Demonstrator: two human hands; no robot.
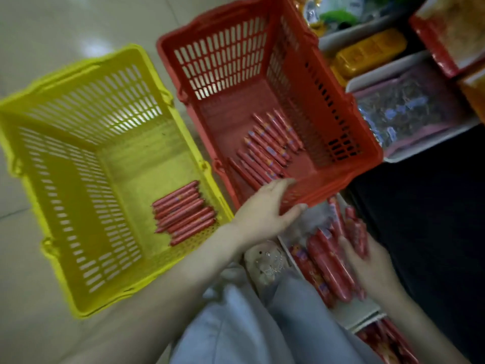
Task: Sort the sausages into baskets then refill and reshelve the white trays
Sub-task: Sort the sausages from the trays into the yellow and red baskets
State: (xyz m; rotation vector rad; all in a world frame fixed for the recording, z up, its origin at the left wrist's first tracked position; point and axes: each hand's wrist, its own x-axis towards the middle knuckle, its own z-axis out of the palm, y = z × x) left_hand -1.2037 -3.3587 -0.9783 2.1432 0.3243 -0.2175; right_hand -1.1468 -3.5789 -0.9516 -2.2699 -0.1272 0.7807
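My left hand is released and holds nothing. Its straight fingers reach over the near rim of the red basket and its thumb is spread outside the wall. The blur keeps me from telling whether they touch the plastic. Just past those fingertips, on the basket floor, lies a slanted batch of sausages side by side.

To the left of that hand stands the yellow basket, just beside the red one. A neat row of sausages lies in its near right corner.

My right hand rests on the loose sausages piled in the white tray, which sits directly below the left hand and against the red basket's near wall. A few sausages stand up around its fingers. I cannot tell whether the fingers curl round them or only lie among them.

Beyond the right hand, past the red basket, a shelf tray of packets is in view. My pale trousers fill the space between my forearms.
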